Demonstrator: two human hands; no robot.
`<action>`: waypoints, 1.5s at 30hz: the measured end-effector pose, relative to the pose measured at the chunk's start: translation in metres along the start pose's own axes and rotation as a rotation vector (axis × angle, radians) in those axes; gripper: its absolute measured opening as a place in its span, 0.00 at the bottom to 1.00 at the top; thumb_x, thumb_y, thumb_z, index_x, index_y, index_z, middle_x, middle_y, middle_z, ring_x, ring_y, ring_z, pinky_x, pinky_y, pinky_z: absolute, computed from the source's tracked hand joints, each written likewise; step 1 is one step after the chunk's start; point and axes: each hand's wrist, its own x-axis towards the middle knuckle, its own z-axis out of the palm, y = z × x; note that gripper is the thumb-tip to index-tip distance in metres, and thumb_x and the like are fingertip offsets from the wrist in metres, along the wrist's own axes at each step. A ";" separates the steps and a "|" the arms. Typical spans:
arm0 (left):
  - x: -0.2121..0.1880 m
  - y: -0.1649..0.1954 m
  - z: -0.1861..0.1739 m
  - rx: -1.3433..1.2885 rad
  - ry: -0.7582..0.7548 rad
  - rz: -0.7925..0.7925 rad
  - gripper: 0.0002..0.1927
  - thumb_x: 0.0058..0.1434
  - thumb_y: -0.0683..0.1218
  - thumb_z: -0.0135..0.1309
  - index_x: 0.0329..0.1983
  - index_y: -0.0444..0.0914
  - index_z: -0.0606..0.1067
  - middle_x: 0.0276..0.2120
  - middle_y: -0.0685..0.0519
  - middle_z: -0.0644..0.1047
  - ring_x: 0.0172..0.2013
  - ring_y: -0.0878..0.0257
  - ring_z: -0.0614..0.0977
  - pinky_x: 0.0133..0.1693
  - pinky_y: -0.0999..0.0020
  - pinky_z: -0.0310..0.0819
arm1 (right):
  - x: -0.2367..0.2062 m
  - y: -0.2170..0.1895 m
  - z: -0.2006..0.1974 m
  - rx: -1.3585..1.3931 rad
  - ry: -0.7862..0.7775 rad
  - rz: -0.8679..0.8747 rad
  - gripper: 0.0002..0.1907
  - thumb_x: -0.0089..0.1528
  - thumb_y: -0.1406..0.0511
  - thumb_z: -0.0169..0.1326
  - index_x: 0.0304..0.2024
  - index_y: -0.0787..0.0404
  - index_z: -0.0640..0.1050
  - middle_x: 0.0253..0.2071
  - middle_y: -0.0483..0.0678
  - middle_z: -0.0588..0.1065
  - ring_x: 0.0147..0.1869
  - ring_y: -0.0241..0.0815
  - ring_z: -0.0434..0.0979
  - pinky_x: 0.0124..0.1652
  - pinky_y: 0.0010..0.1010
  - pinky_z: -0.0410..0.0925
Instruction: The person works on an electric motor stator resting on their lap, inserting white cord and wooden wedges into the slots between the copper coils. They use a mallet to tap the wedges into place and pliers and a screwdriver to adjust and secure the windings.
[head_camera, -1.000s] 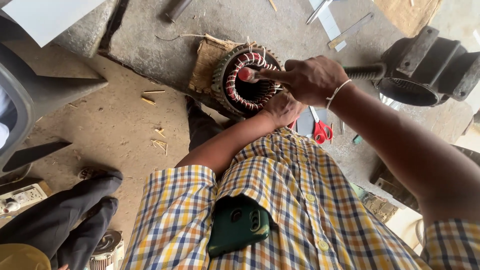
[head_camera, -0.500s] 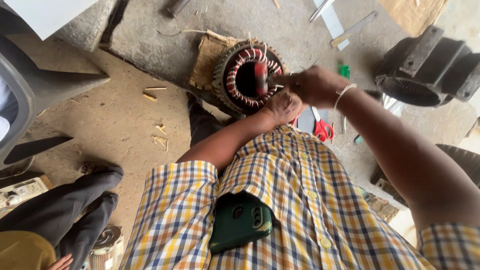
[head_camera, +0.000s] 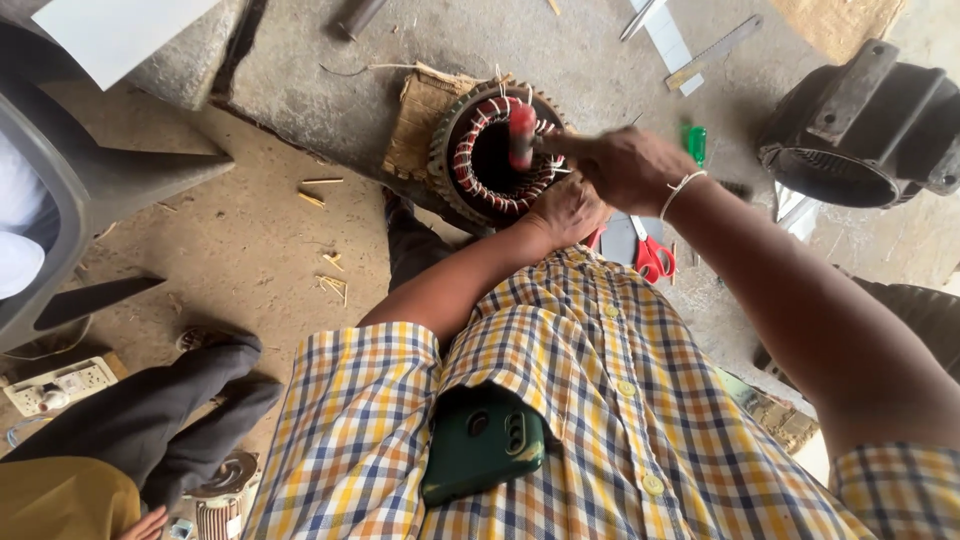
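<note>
Stator (head_camera: 497, 152), a ribbed metal ring wound with red-and-white copper coils, lies on the concrete floor (head_camera: 300, 70) against a scrap of woven matting (head_camera: 418, 125), directly ahead of the person who bends over it. An empty motor housing (head_camera: 860, 130) sits well apart at the right, and a grey plastic chair (head_camera: 90, 180) stands at the left. The right hand (head_camera: 625, 165) has its grip closed on a red-handled tool (head_camera: 521, 135) that reaches into the bore, while the left hand (head_camera: 568, 208) rests on the near rim; its fingers appear curled against the ring, though the view does not show whether they are clamped on anything. Red scissors (head_camera: 655, 258) and a green-handled tool (head_camera: 695, 143) lie just beside the wrists, and a metal ruler (head_camera: 715, 50) farther off. A slip of the tool could nick the winding insulation, since its tip works right among the coils. The ring could roll, as only one hand steadies it. A green phone (head_camera: 483, 448) juts from the shirt pocket and may drop out as the person leans forward.
</note>
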 end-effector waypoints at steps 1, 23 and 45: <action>-0.001 0.000 -0.001 0.006 -0.017 0.007 0.15 0.64 0.58 0.49 0.34 0.46 0.79 0.30 0.49 0.80 0.37 0.55 0.81 0.49 0.53 0.69 | 0.001 -0.001 0.000 -0.039 -0.099 0.071 0.23 0.72 0.52 0.38 0.70 0.27 0.67 0.44 0.42 0.82 0.24 0.29 0.67 0.21 0.22 0.63; -0.001 -0.003 -0.006 0.027 -0.058 0.007 0.14 0.63 0.54 0.50 0.26 0.45 0.78 0.19 0.51 0.77 0.23 0.58 0.79 0.48 0.50 0.74 | -0.001 -0.007 -0.005 0.102 -0.234 0.187 0.21 0.72 0.52 0.40 0.67 0.28 0.69 0.48 0.41 0.83 0.31 0.44 0.83 0.37 0.33 0.75; -0.029 -0.011 -0.016 0.250 0.066 0.132 0.14 0.66 0.48 0.40 0.45 0.37 0.74 0.35 0.46 0.80 0.39 0.55 0.79 0.43 0.62 0.75 | -0.109 0.111 0.203 0.339 0.511 0.729 0.33 0.68 0.71 0.48 0.75 0.40 0.65 0.48 0.62 0.77 0.43 0.61 0.79 0.45 0.51 0.72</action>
